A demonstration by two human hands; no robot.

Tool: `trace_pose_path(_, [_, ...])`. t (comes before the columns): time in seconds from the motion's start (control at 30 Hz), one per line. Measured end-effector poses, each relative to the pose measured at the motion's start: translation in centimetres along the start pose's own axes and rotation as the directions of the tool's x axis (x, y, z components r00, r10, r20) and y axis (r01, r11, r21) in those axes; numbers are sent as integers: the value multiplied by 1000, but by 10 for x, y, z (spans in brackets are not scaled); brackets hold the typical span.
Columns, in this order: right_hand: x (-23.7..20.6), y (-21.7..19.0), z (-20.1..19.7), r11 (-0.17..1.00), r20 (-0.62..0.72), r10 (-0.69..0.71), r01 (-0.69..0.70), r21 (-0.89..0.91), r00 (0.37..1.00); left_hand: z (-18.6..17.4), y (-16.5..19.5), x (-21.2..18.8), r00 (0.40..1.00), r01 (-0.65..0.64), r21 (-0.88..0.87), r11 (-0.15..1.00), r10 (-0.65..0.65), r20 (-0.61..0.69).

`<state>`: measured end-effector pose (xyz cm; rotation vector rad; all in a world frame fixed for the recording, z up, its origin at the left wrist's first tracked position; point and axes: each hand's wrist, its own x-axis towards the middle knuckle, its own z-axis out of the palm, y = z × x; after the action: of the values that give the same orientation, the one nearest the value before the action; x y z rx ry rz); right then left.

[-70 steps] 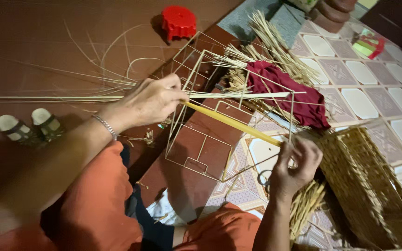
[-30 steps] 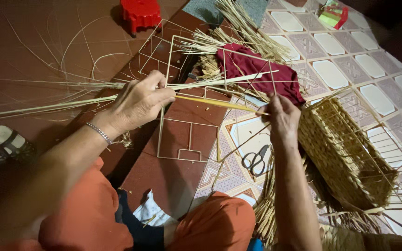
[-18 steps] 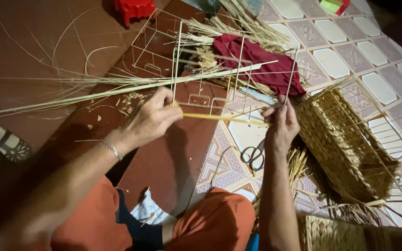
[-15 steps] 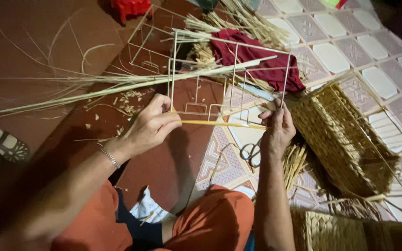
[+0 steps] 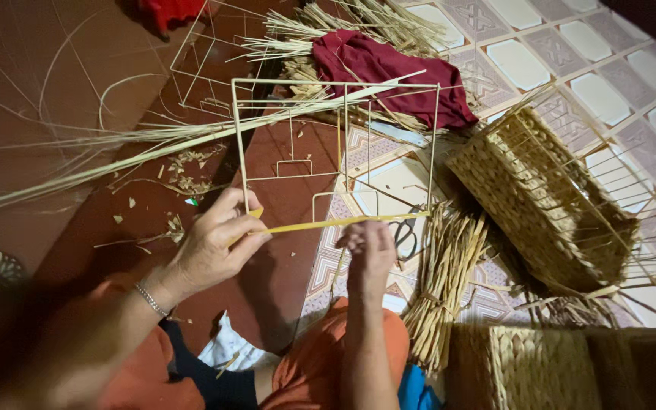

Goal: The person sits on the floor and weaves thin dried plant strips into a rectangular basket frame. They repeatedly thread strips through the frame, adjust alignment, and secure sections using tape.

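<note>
The yellow strip [image 5: 343, 222] lay stretched between my two hands, its long axis running almost level from left to right, along the lower edge of the wire frame [image 5: 335, 144]. My left hand [image 5: 214, 247] had the strip's near end pinched between thumb and curled fingers [image 5: 248, 244], which were closed tight on it. My right hand [image 5: 370, 254] sat just under the strip's middle, fingers bunched together against it; whether they gripped it or only steadied it I could not tell from above. The strip's far end reached out past my right hand toward the frame's right corner, so the right hand was the nearer one to that free end.

The frame stood on the floor directly beyond my fingers, its thin rods making an open box. Just past my right hand lay a pair of scissors [image 5: 404, 231], and beside them, to the right, a bundle of straw [image 5: 442, 285]. Farther right rested a half-woven basket [image 5: 548, 209] with bare rods sticking out. Beyond the frame lay a dark red cloth [image 5: 389, 72]. Out to the left of my left hand, long loose reeds [image 5: 100, 159] ran across the brown floor [image 5: 39, 91].
</note>
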<state>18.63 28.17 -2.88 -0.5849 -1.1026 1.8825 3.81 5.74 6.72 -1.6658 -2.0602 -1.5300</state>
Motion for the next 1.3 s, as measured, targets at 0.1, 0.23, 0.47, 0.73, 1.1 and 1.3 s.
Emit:
trace_pose_path(0.1, [-11, 6, 20, 999, 97, -28, 30, -24, 995, 1, -2, 5, 999, 31, 5, 1000, -31, 35])
trace_pose_path(0.23, [-5, -3, 41, 995, 70, -58, 52, 89, 996, 3, -7, 8, 1000, -26, 7, 1000, 26, -4])
trace_pose_path(0.47, [19, -2, 23, 936, 177, 49, -107, 334, 983, 10, -31, 13, 998, 54, 20, 998, -54, 22])
trace_pose_path(0.73, [33, 46, -8, 944, 188, -36, -28, 329, 982, 8, -31, 18, 999, 41, 10, 999, -41, -3])
trace_pose_path(1.1, [27, 23, 14, 959, 77, -114, 90, 268, 990, 11, -28, 18, 998, 60, 15, 998, -60, -25])
trace_pose_path(1.3, [32, 2, 6, 864, 229, -102, -28, 502, 968, 4, -31, 15, 998, 27, 85, 996, -22, -54])
